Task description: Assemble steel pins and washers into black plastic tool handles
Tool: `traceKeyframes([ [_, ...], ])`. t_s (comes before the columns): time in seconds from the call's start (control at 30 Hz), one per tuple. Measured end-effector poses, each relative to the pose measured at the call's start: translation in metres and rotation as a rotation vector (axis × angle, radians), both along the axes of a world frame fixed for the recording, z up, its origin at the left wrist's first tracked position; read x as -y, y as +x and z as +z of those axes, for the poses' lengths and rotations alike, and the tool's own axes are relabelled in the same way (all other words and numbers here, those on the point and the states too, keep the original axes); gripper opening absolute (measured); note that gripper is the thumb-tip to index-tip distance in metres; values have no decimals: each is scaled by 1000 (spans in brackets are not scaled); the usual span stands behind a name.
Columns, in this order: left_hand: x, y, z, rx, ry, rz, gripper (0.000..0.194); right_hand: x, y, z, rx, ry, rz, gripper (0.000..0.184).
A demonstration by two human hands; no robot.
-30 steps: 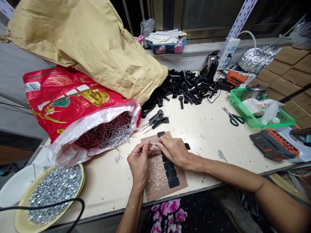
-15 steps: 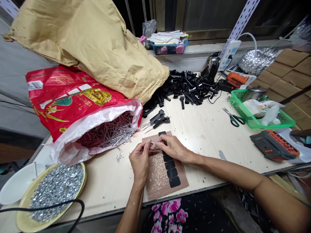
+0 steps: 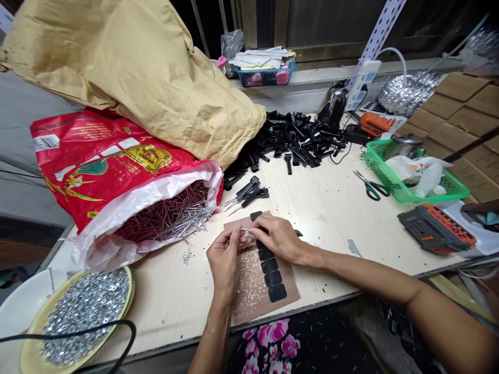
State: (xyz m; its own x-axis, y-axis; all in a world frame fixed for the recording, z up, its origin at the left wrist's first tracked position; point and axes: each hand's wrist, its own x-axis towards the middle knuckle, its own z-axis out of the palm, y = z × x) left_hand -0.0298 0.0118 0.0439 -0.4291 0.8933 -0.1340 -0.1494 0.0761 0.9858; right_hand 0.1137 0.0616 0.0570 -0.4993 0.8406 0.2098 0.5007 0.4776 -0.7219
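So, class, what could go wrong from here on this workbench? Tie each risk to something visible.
The thin metal pin between the left hand and right hand might slip and drop. The red bag lies on its side, mouth open; a bump could push its long pins out. The yellow bowl holds many small metal parts, which a knock might scatter.

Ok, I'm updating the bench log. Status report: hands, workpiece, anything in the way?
Left hand and right hand pinching one thin silvery piece. Piece over brown sheet bearing black pads. Nothing visibly blocking either hand.
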Motion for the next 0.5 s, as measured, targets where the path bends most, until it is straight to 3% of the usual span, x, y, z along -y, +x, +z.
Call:
traceKeyframes([
  [0.23,1,4,4,-239,18,25,24,7,4,-7,180,343,-5,23],
  [0.3,1,6,6,-273,30,24,22,6,6,-9,175,381,0,25],
  [0.5,-4,7,12,213,-1,-31,23,0,10,-6,-11,229,17,22],
])
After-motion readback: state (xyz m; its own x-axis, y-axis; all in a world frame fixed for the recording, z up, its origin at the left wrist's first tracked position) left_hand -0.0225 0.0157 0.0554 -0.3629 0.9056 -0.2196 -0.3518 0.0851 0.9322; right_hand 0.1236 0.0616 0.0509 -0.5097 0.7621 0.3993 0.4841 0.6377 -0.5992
